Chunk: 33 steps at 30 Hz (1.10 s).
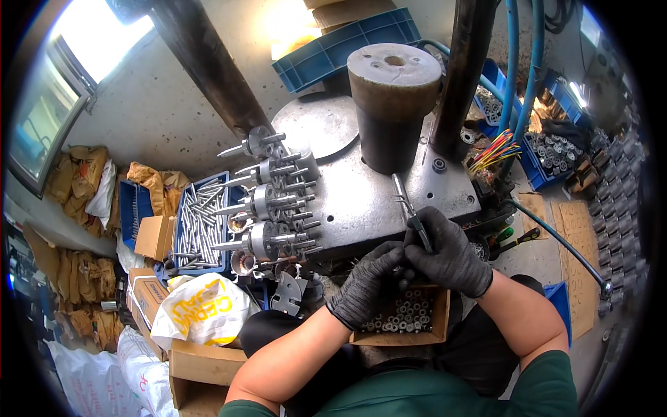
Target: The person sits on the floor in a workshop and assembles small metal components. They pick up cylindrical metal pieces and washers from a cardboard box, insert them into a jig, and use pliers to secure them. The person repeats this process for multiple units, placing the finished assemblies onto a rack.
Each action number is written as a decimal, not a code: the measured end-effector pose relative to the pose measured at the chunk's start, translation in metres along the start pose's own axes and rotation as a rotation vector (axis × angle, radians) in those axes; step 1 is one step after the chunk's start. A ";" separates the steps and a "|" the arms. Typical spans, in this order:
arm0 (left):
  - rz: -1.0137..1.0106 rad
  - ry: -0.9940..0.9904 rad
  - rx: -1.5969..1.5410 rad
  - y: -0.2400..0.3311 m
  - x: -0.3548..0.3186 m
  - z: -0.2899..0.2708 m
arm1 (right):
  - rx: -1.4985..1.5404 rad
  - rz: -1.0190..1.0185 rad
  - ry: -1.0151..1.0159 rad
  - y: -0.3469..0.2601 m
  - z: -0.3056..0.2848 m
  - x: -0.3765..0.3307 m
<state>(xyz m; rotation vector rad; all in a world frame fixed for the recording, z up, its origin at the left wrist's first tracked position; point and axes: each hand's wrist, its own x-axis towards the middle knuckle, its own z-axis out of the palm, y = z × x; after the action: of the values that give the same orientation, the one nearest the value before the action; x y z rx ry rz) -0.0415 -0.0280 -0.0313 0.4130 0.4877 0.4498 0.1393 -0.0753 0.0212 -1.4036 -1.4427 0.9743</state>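
Note:
Both hands wear dark knit gloves and meet above a small cardboard box (pixel 438 325) filled with several small metal rings. My right hand (pixel 451 254) grips a pair of pliers (pixel 410 208) whose jaws point up over the grey steel press table (pixel 361 201). My left hand (pixel 365 285) has its fingertips pinched together against the right hand, next to the plier handles; what it pinches is too small to tell. Left of the hands, several rotor assemblies with steel shafts (pixel 267 205) are stacked on the table's edge.
A brown cylindrical press ram (pixel 394 104) stands on the table between two dark columns. A blue crate of steel shafts (pixel 201 222) sits at left, with cardboard boxes and a white and yellow plastic bag (pixel 205 309). Blue crates of metal parts (pixel 556 153) and blue hoses are at right.

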 end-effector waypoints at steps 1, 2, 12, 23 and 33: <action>-0.001 -0.016 0.015 0.001 -0.001 0.001 | 0.008 -0.010 0.003 0.001 0.000 0.000; -0.002 -0.020 0.031 0.002 -0.001 0.001 | -0.002 -0.029 0.008 0.002 0.000 -0.001; 0.069 0.005 0.075 0.004 0.000 -0.001 | -0.067 0.045 0.016 -0.002 -0.006 0.000; 0.296 0.293 0.063 0.027 0.006 -0.012 | -0.381 -0.178 -0.032 0.000 -0.031 0.002; 0.315 0.214 -0.053 0.036 0.001 -0.007 | -0.837 -0.577 0.069 -0.004 -0.033 0.010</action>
<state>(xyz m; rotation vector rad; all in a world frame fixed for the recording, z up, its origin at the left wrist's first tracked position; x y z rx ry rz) -0.0551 0.0038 -0.0205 0.3935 0.6197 0.8157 0.1695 -0.0664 0.0354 -1.3937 -2.1549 -0.0808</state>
